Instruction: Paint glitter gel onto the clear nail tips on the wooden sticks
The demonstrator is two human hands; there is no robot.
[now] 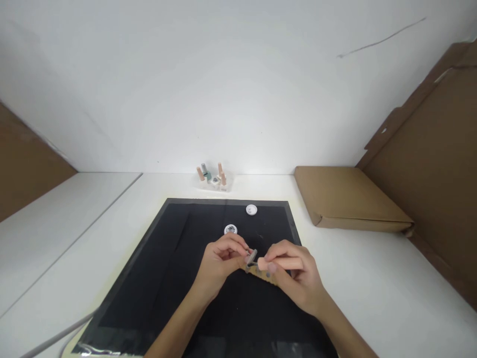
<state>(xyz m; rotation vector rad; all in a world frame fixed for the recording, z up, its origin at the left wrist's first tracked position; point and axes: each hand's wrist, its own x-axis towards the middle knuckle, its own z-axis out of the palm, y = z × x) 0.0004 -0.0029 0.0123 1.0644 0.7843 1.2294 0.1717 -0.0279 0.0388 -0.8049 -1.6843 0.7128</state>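
My right hand [300, 278] grips the peach handle of a nail polish brush [283, 263], its tip pointing left. The brush tip meets or lies very near a small grey flat piece [252, 257] pinched in the fingertips of my left hand [219, 261]; I cannot make out its exact kind. Below both hands runs a yellowish strip [264, 274] with grey spots, partly hidden by the fingers. Whether my left hand also holds that strip is unclear. Just beyond my left hand lies a small white round dish [230, 229] with dark bits in it.
The black mat [179, 278] covers the table's middle. Another white dish [251, 210] sits near its far edge. Against the wall, a clear holder [214, 185] carries several peach- and grey-capped bottles. A flat cardboard box [346, 196] lies at right; cardboard panels [432, 164] flank the sides.
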